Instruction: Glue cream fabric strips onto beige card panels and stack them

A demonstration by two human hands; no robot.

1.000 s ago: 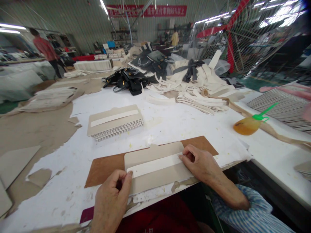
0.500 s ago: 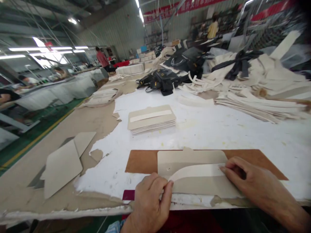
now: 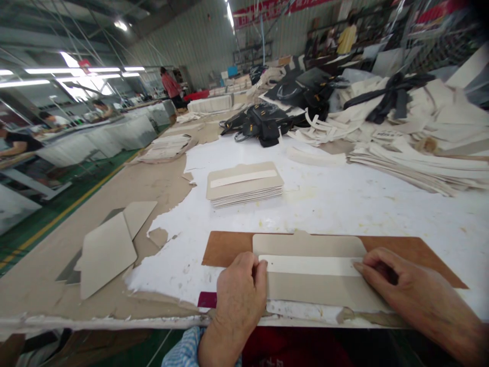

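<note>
A white strip (image 3: 311,265) lies flat across a beige panel (image 3: 305,290) with rounded corners and a small tab on its far edge. Beneath the panel is a long brown board (image 3: 397,250). At the strip's left end, my left hand (image 3: 242,288) is closed, thumb and finger pinching it. My right hand (image 3: 397,285) pinches the opposite end, its fingertips on the strip near the panel's right side. Farther back stands a neat stack of similar beige panels (image 3: 244,188), the top one bearing a white strip.
Loose beige pieces (image 3: 109,255) lie on the left. Black bag parts (image 3: 263,125) and piled pale strips (image 3: 412,163) cover the back and right. A dark red piece (image 3: 207,299) sits by the table's front edge. Several people work in the background.
The strip's left end was raised and curved; now it rests straight along the panel. My left hand has moved forward, away from the table edge. My right hand stays at the other end.
</note>
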